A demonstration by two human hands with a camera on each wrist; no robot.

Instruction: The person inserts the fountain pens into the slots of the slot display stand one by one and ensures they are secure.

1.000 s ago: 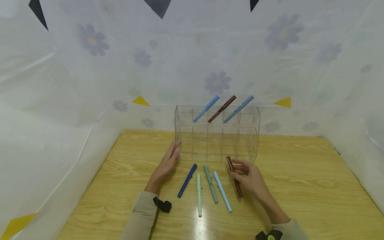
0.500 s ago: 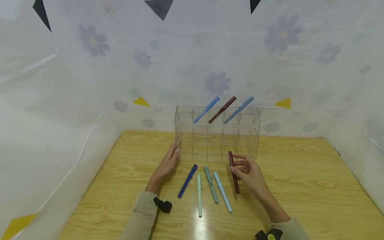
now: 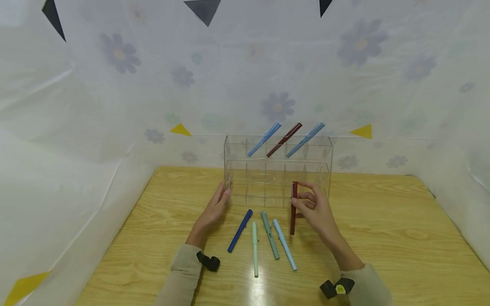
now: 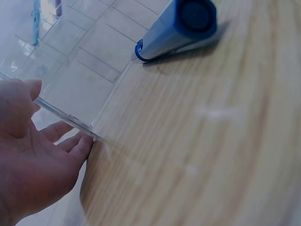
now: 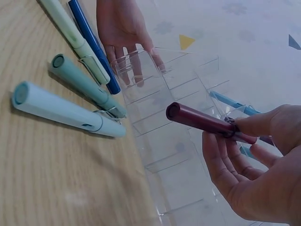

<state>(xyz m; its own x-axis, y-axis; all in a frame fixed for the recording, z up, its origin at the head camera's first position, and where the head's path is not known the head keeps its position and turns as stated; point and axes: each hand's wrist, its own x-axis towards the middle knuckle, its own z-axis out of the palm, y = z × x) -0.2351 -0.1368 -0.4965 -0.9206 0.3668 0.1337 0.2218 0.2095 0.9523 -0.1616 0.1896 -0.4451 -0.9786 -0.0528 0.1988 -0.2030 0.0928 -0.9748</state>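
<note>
My right hand pinches a dark red pen between thumb and fingers, in front of the rack's lower right part. The pen stands nearly upright in the head view, cap end up. A clear acrylic pen rack with divided tiers stands at the table's back. My left hand holds the rack's left side, thumb at the front edge and fingers along the outside, as the left wrist view shows of this hand. Light blue, dark red and grey-blue pens lean in the top tier.
On the wooden table, before the rack, lie a dark blue pen, a pale green pen, a grey-green pen and a pale blue pen. A flowered white sheet hangs behind.
My right hand has lifted the dark red pen up and forward to the rack, turning it from slanted to nearly upright. The left hand stays at the rack's side.
</note>
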